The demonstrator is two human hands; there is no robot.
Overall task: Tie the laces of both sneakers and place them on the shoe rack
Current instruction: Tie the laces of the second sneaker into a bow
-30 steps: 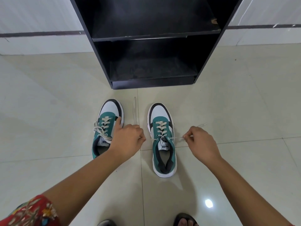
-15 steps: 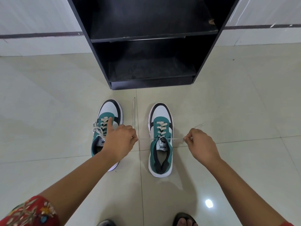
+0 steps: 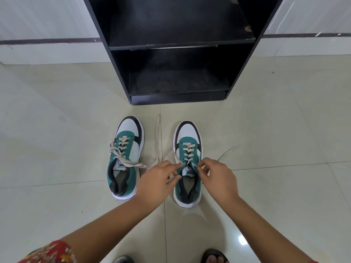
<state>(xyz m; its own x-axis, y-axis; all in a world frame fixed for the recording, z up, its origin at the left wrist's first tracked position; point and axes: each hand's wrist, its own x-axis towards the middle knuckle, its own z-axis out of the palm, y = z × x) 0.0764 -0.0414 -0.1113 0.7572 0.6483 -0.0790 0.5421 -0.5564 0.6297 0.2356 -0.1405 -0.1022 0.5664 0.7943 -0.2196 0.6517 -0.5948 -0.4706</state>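
Two green, white and black sneakers stand side by side on the tiled floor, toes toward a black shoe rack [image 3: 178,44]. The left sneaker [image 3: 125,158] has loose cream laces hanging over its sides. Over the tongue of the right sneaker [image 3: 188,164], my left hand [image 3: 157,181] pinches the left lace end. My right hand [image 3: 218,177] pinches the right lace end. The free lace tails trail on the floor, one between the shoes [image 3: 157,133] and one off to the right [image 3: 228,151].
The rack's two visible shelves hold nothing. A white wall with a dark stripe [image 3: 47,41] runs behind it. Sandalled toes [image 3: 214,258] show at the bottom edge. Pale floor tiles surround the shoes on all sides.
Both hands came together over the right sneaker's tongue; before, they were spread apart, pulling the lace ends out sideways. The camera has moved in closer.
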